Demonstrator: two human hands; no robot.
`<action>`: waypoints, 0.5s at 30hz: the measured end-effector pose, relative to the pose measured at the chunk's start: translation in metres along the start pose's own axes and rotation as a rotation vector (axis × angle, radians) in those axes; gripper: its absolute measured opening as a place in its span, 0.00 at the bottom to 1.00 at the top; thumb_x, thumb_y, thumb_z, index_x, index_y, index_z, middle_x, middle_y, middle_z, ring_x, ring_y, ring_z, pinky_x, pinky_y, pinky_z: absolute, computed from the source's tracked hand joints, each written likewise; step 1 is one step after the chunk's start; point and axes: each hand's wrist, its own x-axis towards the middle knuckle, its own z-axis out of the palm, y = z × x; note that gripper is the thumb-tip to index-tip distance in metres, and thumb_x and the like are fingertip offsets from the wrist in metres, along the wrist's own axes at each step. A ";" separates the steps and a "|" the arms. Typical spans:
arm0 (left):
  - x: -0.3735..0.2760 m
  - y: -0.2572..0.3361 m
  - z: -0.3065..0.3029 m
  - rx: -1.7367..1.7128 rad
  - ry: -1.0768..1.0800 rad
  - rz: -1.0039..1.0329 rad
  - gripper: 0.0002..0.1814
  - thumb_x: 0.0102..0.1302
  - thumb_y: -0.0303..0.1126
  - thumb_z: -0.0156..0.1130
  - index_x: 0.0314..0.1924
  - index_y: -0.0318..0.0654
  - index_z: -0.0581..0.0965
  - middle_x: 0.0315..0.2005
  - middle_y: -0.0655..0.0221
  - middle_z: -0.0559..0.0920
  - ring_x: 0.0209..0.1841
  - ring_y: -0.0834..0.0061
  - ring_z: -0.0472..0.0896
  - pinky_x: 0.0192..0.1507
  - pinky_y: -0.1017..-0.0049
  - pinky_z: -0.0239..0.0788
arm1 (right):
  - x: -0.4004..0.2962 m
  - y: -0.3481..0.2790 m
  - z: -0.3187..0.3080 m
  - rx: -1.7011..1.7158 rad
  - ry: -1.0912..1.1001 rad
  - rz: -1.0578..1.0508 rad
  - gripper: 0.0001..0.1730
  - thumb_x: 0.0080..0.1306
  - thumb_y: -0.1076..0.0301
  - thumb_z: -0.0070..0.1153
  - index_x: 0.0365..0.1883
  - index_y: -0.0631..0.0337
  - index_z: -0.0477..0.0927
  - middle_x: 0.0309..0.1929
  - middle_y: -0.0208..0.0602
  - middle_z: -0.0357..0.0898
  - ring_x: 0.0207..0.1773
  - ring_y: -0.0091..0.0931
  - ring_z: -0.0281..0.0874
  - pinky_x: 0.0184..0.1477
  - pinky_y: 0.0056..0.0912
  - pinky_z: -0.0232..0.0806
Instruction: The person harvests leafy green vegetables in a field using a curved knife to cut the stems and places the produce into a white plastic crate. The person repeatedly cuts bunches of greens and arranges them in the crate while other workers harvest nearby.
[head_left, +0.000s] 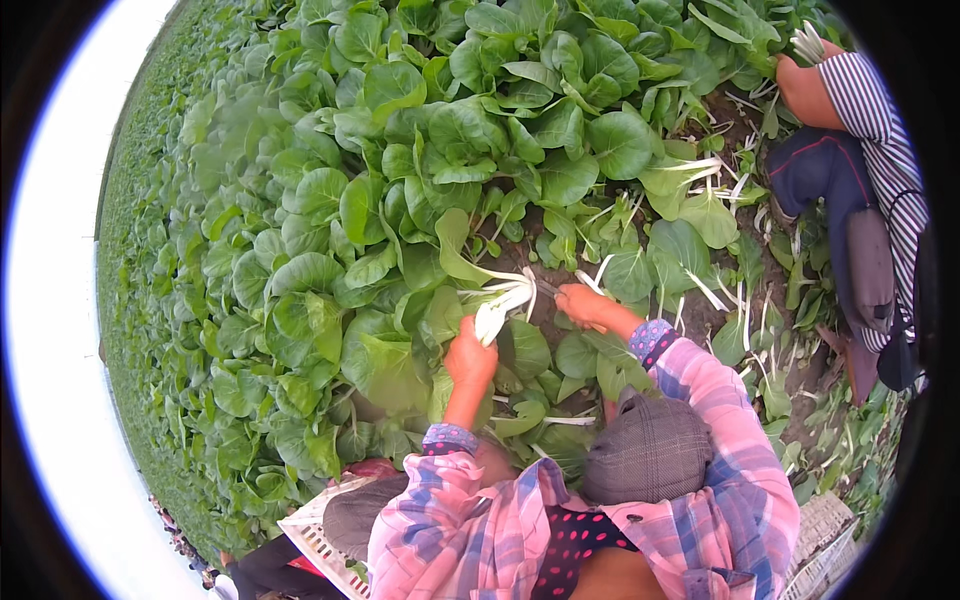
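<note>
A bok choy plant with white stalks (504, 301) is gripped in my left hand (472, 356), its cut base pointing away from me and some leaves spreading to the left. My right hand (590, 306) holds a small knife (547, 288) by its handle, the dark blade close to the white base of the plant. Whether blade and base touch, I cannot tell. Loose leaves with white stems (701, 281) lie on the soil just right of my right hand.
Dense growing bok choy (322, 195) fills the left and far side. A co-worker in a striped top (892, 157) crouches at the right, holding white stalks. White plastic crates (319, 525) (825, 544) stand at my lower left and lower right.
</note>
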 end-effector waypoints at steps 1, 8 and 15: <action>-0.008 -0.003 -0.005 -0.087 0.033 0.012 0.27 0.54 0.34 0.68 0.55 0.49 0.72 0.38 0.54 0.84 0.40 0.49 0.83 0.42 0.55 0.74 | -0.010 0.006 0.002 0.084 -0.010 0.024 0.17 0.72 0.58 0.46 0.51 0.60 0.71 0.23 0.35 0.74 0.11 0.24 0.59 0.15 0.30 0.59; -0.065 0.004 -0.027 -1.104 -0.251 -0.051 0.21 0.52 0.22 0.69 0.48 0.34 0.76 0.34 0.68 0.82 0.35 0.75 0.79 0.39 0.73 0.72 | -0.103 -0.003 -0.002 0.908 0.158 -0.585 0.34 0.62 0.45 0.63 0.59 0.55 0.68 0.59 0.34 0.70 0.38 0.16 0.66 0.27 0.14 0.64; -0.081 0.038 -0.038 -1.573 -0.891 -0.344 0.17 0.57 0.31 0.65 0.46 0.35 0.73 0.29 0.60 0.80 0.27 0.67 0.78 0.32 0.66 0.73 | -0.147 -0.062 -0.033 0.792 -0.023 -0.870 0.43 0.45 0.63 0.74 0.59 0.59 0.68 0.60 0.45 0.72 0.59 0.30 0.72 0.64 0.35 0.62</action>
